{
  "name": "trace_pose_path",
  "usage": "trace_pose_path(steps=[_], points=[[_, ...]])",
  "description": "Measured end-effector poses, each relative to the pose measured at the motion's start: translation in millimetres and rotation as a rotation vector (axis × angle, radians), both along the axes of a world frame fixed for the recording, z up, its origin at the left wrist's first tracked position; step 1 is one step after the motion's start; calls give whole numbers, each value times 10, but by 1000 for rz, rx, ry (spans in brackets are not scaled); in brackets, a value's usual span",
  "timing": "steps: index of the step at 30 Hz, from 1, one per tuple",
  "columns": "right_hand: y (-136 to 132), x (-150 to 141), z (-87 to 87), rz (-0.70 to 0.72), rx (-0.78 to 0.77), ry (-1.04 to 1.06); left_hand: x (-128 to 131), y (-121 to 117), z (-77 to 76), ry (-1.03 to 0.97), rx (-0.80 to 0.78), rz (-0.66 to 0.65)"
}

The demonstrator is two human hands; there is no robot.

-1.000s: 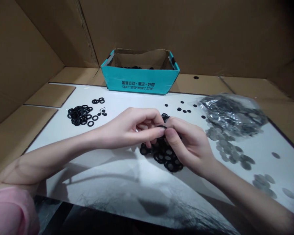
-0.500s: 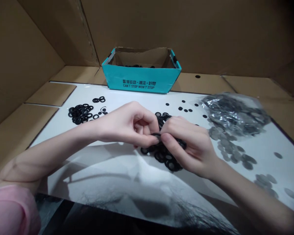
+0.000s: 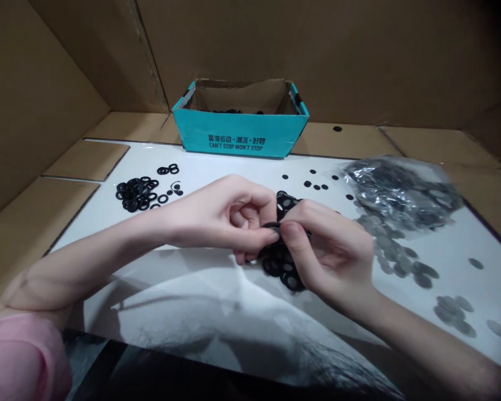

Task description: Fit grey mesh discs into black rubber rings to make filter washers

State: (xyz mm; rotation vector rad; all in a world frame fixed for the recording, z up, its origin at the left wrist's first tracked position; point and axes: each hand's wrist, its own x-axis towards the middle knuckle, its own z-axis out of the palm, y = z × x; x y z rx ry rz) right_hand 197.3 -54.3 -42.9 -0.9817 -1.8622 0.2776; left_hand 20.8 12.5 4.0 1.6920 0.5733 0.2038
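We see a small black ring (image 3: 273, 225) pinched between both thumbs over the middle of the white table (image 3: 217, 167). The left hand (image 3: 227, 217) and right hand (image 3: 329, 250) meet there, fingers clenched on the ring; whether a disc sits inside it we cannot tell. Beneath the hands lies a heap of black rings (image 3: 284, 267). A second ring pile (image 3: 137, 192) lies to the left, grey discs (image 3: 394, 256) and a plastic bag (image 3: 401, 192) to the right, a teal box (image 3: 237, 136) behind.
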Motion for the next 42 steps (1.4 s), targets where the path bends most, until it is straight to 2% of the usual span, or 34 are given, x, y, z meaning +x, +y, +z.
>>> trace_pose_path(steps=[6, 9, 13, 16, 19, 22, 25, 28, 31, 33, 36, 39, 42], points=[[115, 99, 44, 44, 92, -196, -38, 17, 4, 19, 171, 64], [153, 144, 66, 79, 31, -196, -32, -21, -27, -37, 274, 132], [133, 129, 46, 81, -61, -82, 7, -74, -63, -111, 176, 170], [85, 62, -3, 9, 10, 12, 25, -71, -48, -103, 123, 153], [56, 13, -39, -30, 37, 47, 10, -30, -8, -39, 118, 75], [81, 44, -31, 57, 13, -42, -18, 10, 7, 33, 182, 41], [135, 119, 9, 147, 9, -178, -27, 16, -7, 57, 299, 60], [167, 155, 32, 157, 24, -213, -12, -7, -16, 23, 363, 86], [158, 134, 14, 137, 41, -163, 1, -29, -4, 23, 380, 82], [141, 110, -12, 116, -33, -78, -3, -29, 4, 22, 409, 80], [120, 88, -58, 135, -321, 174, -24, -7, -8, -52, 506, 111], [112, 77, -106, 244, -606, 433, -42, 8, -40, -146, 644, 136], [107, 62, -141, 339, -754, 567, -50, -7, -60, -175, 804, 127]])
